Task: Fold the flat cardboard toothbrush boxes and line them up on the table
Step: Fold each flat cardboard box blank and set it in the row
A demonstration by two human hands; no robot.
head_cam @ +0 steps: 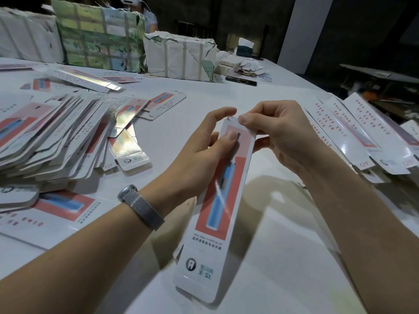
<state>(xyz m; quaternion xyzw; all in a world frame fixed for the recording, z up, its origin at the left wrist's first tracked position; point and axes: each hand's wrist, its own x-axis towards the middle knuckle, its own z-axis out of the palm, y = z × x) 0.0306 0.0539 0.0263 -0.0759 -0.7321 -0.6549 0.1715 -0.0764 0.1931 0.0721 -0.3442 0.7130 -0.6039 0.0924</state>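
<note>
I hold one long white toothbrush box [217, 214] with a red panel and a blue toothbrush picture above the white table [283, 257]. My left hand [204, 155] grips its upper part, thumb pressed on the front face. My right hand [278, 137] pinches the far top flap between thumb and fingers. The near end with the tooth logo hangs free toward me. A big heap of flat boxes [52, 137] lies at the left. Several boxes lined up side by side [362, 137] lie at the right.
Taped paper-wrapped bundles [179, 57] and a green-printed bundle [97, 39] stand along the table's far side. A dark phone [241, 80] and paper scraps [249, 68] lie beyond. Another person sits behind the bundles. A flat printed sheet [45, 214] lies near left.
</note>
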